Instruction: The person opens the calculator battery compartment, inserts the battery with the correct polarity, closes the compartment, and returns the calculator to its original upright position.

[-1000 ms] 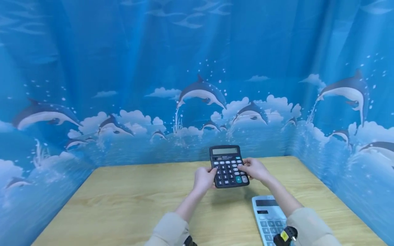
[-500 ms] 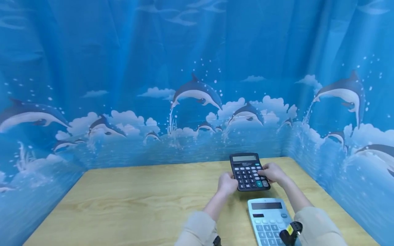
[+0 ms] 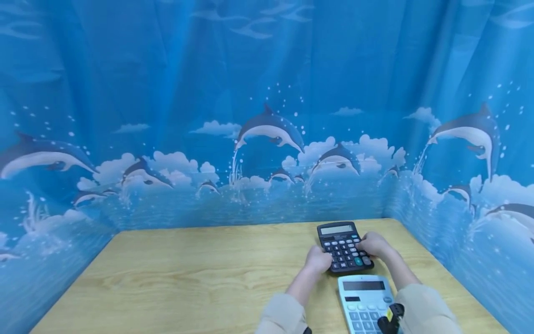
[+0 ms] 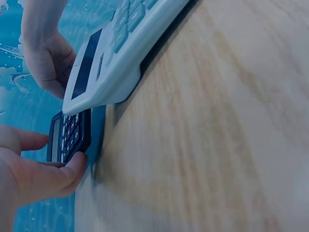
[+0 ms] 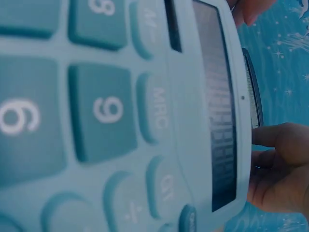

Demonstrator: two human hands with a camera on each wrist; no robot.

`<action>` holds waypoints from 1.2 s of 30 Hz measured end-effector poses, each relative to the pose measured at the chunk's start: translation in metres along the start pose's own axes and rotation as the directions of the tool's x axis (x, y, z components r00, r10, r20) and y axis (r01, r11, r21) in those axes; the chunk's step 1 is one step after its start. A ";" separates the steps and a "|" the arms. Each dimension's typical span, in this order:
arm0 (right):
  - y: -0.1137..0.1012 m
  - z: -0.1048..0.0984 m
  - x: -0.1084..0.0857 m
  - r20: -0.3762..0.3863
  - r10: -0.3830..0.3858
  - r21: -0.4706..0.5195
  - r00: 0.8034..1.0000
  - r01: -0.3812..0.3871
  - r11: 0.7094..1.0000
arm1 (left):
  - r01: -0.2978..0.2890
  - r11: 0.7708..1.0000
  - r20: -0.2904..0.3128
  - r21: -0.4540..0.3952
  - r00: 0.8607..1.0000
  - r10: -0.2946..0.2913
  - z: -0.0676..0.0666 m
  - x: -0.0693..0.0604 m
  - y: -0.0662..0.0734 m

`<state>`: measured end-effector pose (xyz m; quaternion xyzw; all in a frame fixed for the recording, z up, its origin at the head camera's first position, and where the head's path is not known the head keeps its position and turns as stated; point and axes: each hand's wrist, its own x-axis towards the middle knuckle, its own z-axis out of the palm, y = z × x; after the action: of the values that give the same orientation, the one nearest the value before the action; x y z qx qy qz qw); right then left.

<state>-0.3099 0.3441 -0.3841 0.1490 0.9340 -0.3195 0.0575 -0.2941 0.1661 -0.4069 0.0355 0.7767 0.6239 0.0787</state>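
Note:
A black calculator (image 3: 340, 241) with a grey display lies tilted slightly, low over the far right of the table. My left hand (image 3: 318, 260) grips its left edge; in the left wrist view that hand (image 4: 38, 176) has thumb and fingers on either side of the casing. On the opposite edge, my right hand (image 3: 374, 244) holds it. Just in front, a light blue calculator (image 3: 365, 296) rests on the table and fills much of the right wrist view. Whether the black calculator's underside fully touches the wood, I cannot tell.
The wooden table (image 3: 187, 273) stretches to the left and front. A blue curtain (image 3: 187, 93) printed with dolphins stands along the back and both sides. A black wrist device (image 3: 391, 317) hangs over the light blue calculator's right part.
Both hands have carried the black calculator to the right and then lowered it towards the table, behind the light blue calculator. The head view has shifted slightly.

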 end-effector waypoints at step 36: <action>-0.012 0.008 -0.015 0.210 0.083 -0.249 0.974 -0.028 0.968 | -0.130 0.894 0.289 0.429 0.957 0.000 -0.090 -0.021 -0.005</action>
<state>-0.2991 0.3265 -0.3809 0.1309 0.9497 -0.2147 0.1868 -0.2880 0.0749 -0.3916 0.1671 0.8774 0.4212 0.1574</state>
